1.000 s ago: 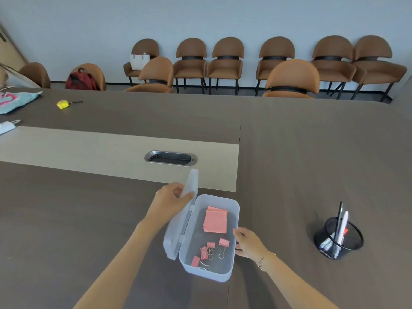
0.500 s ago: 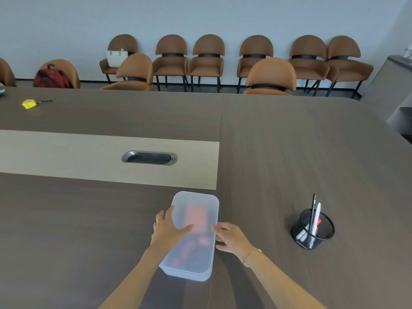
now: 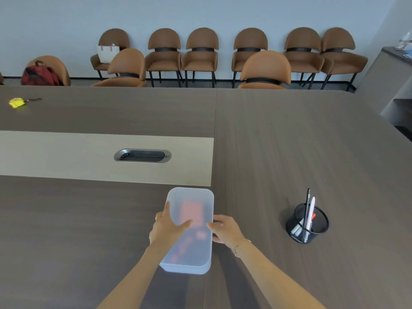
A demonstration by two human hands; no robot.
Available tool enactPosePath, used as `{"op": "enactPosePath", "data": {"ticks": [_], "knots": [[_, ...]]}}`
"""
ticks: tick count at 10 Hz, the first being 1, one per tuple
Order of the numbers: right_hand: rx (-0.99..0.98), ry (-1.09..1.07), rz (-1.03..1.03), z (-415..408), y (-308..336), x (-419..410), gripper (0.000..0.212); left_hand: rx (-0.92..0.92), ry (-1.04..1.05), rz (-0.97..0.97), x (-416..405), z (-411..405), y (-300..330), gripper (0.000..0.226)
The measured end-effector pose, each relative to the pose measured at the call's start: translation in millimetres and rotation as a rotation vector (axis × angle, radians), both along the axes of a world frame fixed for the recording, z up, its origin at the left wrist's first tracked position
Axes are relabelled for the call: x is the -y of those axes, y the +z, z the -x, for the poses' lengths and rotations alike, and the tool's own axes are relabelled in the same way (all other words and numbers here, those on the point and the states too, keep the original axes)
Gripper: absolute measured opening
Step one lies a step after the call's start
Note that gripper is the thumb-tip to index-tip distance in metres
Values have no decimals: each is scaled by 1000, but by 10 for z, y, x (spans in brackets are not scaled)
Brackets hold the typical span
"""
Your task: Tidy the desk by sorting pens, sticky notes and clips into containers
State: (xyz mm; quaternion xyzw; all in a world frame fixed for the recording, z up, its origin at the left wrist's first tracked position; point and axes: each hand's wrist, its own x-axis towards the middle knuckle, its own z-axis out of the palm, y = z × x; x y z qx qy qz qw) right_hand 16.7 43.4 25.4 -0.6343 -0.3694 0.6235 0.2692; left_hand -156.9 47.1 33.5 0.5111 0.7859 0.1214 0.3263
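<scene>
A translucent plastic box [image 3: 189, 201] lies on the dark table with its lid closed. Pink sticky notes and pink clips show as blurred shapes through the lid. My left hand [image 3: 167, 228] rests on the lid's left side, thumb pressed flat on top. My right hand [image 3: 225, 228] holds the box's right edge, fingers against its side. To the right stands a black mesh cup [image 3: 308, 224] with several pens upright in it, well apart from both hands.
A metal cable slot [image 3: 142, 156] sits in the table's light strip behind the box. A yellow object [image 3: 16, 102] lies at the far left. Brown chairs [image 3: 265, 70] line the table's far edge and the wall. A grey cabinet [image 3: 388, 70] stands at right.
The lid, held upright by my left hand a second ago, has come down onto the box. Both hands now press on the closed box. The view has shifted rightwards.
</scene>
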Motion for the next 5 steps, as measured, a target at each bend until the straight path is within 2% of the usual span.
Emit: {"op": "enactPosePath", "data": {"ticks": [3, 4, 5], "knots": [[2, -81, 50, 40, -98, -52, 13, -69, -3, -9, 11, -29, -59, 98], [-29, -85, 73, 26, -75, -115, 17, -64, 14, -12, -4, -34, -10, 98], [-57, -64, 83, -3, -26, -10, 24, 24, 13, 0, -2, -10, -25, 103]]}}
